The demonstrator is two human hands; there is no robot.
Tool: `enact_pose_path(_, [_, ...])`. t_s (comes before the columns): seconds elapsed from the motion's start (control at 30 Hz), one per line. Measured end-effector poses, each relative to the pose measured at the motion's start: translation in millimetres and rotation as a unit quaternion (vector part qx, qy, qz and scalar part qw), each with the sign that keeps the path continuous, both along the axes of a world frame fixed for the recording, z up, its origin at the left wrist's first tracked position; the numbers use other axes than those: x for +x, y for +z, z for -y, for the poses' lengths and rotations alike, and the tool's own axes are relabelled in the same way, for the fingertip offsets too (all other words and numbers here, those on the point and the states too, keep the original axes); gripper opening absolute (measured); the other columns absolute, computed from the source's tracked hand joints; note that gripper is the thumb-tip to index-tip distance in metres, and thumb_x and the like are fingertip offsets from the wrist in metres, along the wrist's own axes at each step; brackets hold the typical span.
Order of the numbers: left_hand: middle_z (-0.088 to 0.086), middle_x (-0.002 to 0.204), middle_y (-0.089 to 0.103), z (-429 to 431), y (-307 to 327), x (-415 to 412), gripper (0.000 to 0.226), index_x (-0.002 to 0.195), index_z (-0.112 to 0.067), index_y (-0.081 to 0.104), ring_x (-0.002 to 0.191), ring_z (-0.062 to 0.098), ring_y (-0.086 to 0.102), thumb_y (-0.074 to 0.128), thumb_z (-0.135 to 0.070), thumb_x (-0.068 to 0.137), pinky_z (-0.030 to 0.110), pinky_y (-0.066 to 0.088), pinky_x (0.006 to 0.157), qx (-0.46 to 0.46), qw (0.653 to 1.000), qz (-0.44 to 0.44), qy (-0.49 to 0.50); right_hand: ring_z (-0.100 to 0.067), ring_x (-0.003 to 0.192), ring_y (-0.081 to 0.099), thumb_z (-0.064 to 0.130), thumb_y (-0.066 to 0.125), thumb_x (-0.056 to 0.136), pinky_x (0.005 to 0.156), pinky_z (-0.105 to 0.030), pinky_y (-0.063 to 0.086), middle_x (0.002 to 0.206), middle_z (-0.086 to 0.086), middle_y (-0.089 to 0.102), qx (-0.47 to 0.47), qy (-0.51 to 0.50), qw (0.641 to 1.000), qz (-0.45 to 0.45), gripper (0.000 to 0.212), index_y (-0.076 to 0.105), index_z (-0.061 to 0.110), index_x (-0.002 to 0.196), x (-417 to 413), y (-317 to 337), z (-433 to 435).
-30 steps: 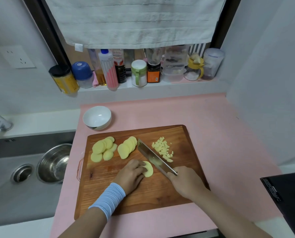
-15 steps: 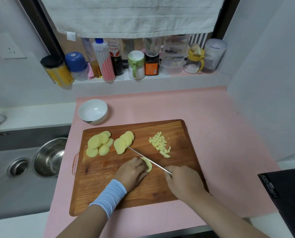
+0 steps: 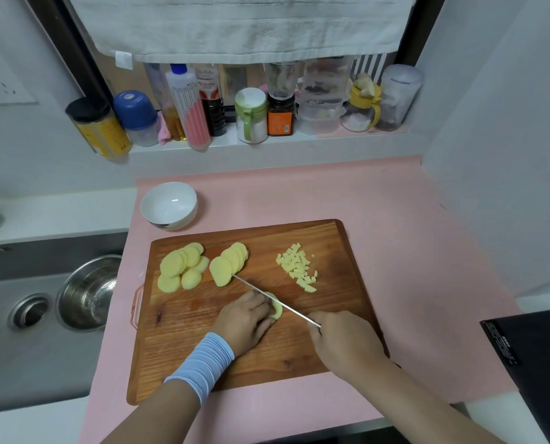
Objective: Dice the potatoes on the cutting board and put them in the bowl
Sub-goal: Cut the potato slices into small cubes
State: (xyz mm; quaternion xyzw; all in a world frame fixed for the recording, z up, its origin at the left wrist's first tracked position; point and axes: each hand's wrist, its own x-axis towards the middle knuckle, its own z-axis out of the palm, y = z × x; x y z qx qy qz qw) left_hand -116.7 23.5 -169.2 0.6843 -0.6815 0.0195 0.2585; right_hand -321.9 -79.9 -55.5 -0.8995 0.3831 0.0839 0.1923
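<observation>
Now | board [image 3: 267, 363] on pink mat [image 3: 411, 251] | right hand [image 3: 344, 342] grips knife [image 3: 251, 285], blade across slice [image 3: 276, 310] | left hand [image 3: 246, 318], fingers curled, pins that slice mid-board | bowl [image 3: 171, 219] just beyond board's far-left corner | 2 slice fans [image 3: 180, 265] far-left | dice [image 3: 297, 267] far-right on board

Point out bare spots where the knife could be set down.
Widest: the pink mat right of the cutting board, up to the wall. Also the mat strip behind the board, right of the white bowl, and the board's near-left wood. Crowded: potato slices, diced potato, left hand, right hand and knife mid-board.
</observation>
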Motion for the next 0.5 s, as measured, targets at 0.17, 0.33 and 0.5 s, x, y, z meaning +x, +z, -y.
enact_pose_path(0.17, [-0.007,0.104,0.064,-1.7,-6.5,-0.4,0.017,0.091,-0.018,0.068,0.096,0.015,0.059,0.061,-0.033,0.093,0.031,0.056,0.072,0.008,1.000,-0.023,0.008,-0.016,0.073,0.063,0.039,0.044,0.103,0.060,-0.029,0.045,0.080,0.007,0.066,0.028,-0.010,1.000,-0.002,0.029,0.065,0.026,0.088,2.6,-2.7,4.0])
enact_pose_path(0.33, [-0.006,0.106,0.065,-3.6,-10.5,-3.0,0.017,0.094,-0.017,0.069,0.096,0.015,0.059,0.062,-0.032,0.094,0.029,0.055,0.070,0.004,0.999,-0.035,0.017,-0.006,0.064,0.053,0.038,0.047,0.103,0.053,-0.021,0.034,0.071,0.012,0.056,0.079,-0.030,0.996,-0.016,0.032,0.051,0.029,0.073,11.0,-13.9,13.5])
enact_pose_path(0.5, [-0.003,0.101,0.064,-4.9,-13.6,-6.9,0.017,0.094,-0.014,0.069,0.089,0.019,0.058,0.060,-0.028,0.097,0.031,0.053,0.075,-0.010,1.000,-0.013,0.012,-0.010,0.069,0.057,0.039,0.048,0.103,0.063,-0.025,0.042,0.077,0.010,0.060,0.092,-0.035,0.995,-0.013,0.027,0.063,0.025,0.086,14.6,-17.6,15.7])
